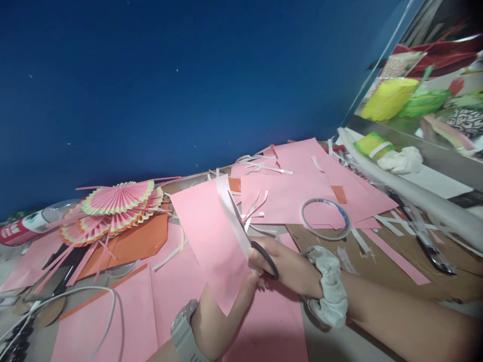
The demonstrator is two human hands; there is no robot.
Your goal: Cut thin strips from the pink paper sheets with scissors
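My left hand [222, 314] holds a pink paper sheet [211, 241] up from below; most of that hand is hidden behind the sheet, and a light watch sits on its wrist. My right hand [290, 269] grips black-handled scissors [260, 254], with a grey scrunchie on that wrist. The blades run up along the sheet's right edge, where a narrow pale strip [232, 211] curls away.
Pink sheets [298, 191] and cut strips litter the cardboard-covered table. Folded paper fans [113, 208] and orange paper [132, 246] lie left, beside a red can [17, 231] and white cable [94, 301]. A tape ring [326, 219], a white roll [415, 193] and another pair of scissors [430, 246] lie right.
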